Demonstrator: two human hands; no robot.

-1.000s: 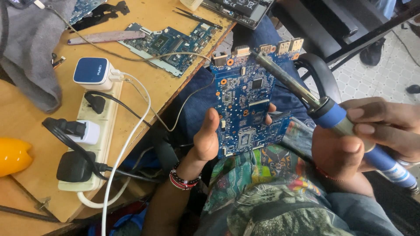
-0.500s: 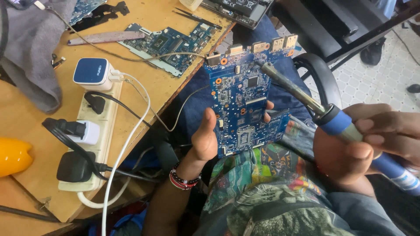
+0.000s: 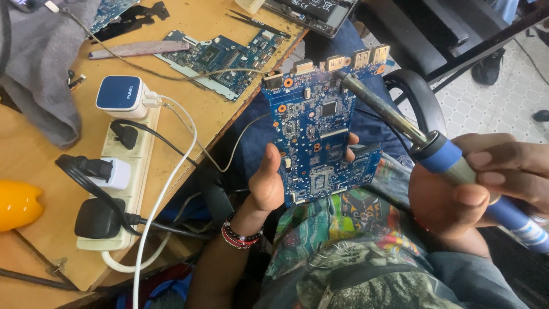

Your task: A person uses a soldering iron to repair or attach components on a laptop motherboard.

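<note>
Blue circuit board [image 3: 320,137] gripped in left hand [image 3: 269,183]; right hand [image 3: 474,183] clasps soldering iron [image 3: 400,123].

- Counter [image 3: 34,166] left edge crowded: power strip [image 3: 123,183] loaded with plugs and a blue-topped charger [image 3: 119,93], cables looping off it over the edge.
- Back of counter taken by a second circuit board [image 3: 220,57] and a grey cloth [image 3: 43,68]; bare wood only between them and the strip.
- Over the lap, the blue circuit board [image 3: 320,131] stands upright, the soldering iron [image 3: 400,129] slanting across to its top edge and blocking the right approach.
- Black chair frame [image 3: 457,34] closes the far right.
- Open gap: between counter edge and held board.
</note>
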